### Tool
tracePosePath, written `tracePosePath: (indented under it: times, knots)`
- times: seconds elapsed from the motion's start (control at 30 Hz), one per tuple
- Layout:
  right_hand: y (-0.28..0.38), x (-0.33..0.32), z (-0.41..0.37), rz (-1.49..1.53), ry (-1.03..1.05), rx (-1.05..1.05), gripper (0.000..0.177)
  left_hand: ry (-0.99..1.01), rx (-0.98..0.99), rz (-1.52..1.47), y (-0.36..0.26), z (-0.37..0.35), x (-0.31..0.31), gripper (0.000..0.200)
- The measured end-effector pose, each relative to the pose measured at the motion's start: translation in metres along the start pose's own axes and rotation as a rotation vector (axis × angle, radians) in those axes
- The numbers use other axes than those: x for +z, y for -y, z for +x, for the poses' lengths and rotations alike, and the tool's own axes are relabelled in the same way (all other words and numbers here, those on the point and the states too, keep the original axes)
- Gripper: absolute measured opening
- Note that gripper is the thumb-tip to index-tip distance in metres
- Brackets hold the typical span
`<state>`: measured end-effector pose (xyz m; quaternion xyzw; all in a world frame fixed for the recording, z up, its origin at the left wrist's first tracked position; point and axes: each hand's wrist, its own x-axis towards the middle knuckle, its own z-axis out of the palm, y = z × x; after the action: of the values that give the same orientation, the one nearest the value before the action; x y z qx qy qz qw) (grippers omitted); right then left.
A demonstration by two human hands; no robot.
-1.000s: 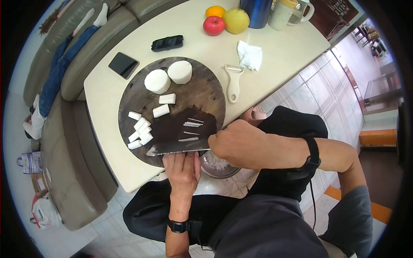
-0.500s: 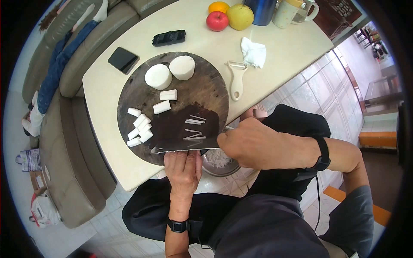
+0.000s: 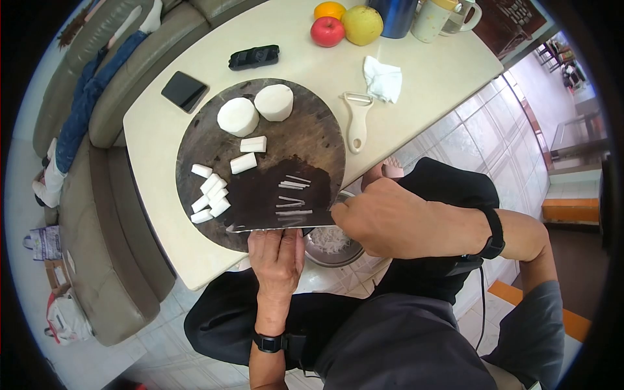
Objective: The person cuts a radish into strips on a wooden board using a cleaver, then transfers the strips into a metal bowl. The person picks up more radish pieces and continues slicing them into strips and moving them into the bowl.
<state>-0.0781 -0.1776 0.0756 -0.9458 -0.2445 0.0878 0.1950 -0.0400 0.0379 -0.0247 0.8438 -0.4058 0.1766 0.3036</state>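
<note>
My right hand (image 3: 383, 218) grips a knife (image 3: 273, 223) at its handle. The blade lies nearly level across the near part of a round wooden chopping board (image 3: 312, 123). My left hand (image 3: 276, 257) has its fingers bent and pressed together against the blade's near side; whatever they hold is hidden. Beyond the blade, several thin white strips (image 3: 294, 184) lie on a dark wet patch. White blocks (image 3: 213, 184), apparently white radish, sit at the board's left, with two more mid-board. Two thick round white pieces (image 3: 238, 117) stand at the far side.
Under the table edge, a metal bowl (image 3: 335, 261) contains white shreds. A peeler (image 3: 357, 123) and white tissue (image 3: 382, 79) lie right of the board. A phone (image 3: 185, 91), black case (image 3: 253, 57), red apple (image 3: 327, 31) and blue bottle (image 3: 393, 16) are farther back.
The blade has shifted slightly, with its handle end a little nearer my body. A strip beside it shows more fully on the board. My left hand has hardly moved.
</note>
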Motion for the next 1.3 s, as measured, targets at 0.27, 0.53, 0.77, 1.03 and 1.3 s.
tracePosePath:
  times: [0.27, 0.53, 0.77, 1.03, 1.3]
  knots:
    - [0.001, 0.015, 0.013, 0.0, -0.012, -0.019, 0.017, 0.007, 0.042, 0.094, 0.001, 0.001, -0.001, 0.02]
    - [-0.004, 0.009, 0.006, 0.009, 0.012, 0.038, 0.017, -0.039, 0.049, 0.094, 0.002, -0.003, 0.002, 0.02]
    - [-0.006, -0.001, 0.006, -0.058, 0.027, -0.032, 0.009, -0.041, 0.037, 0.068, 0.003, -0.005, 0.004, 0.021]
    - [-0.002, 0.021, 0.023, 0.035, -0.063, -0.06, 0.015, -0.015, -0.008, 0.079, -0.001, -0.008, 0.001, 0.023]
    - [0.005, 0.006, 0.004, -0.024, 0.011, 0.048, 0.012, -0.06, 0.012, 0.058, -0.001, -0.009, 0.002, 0.018]
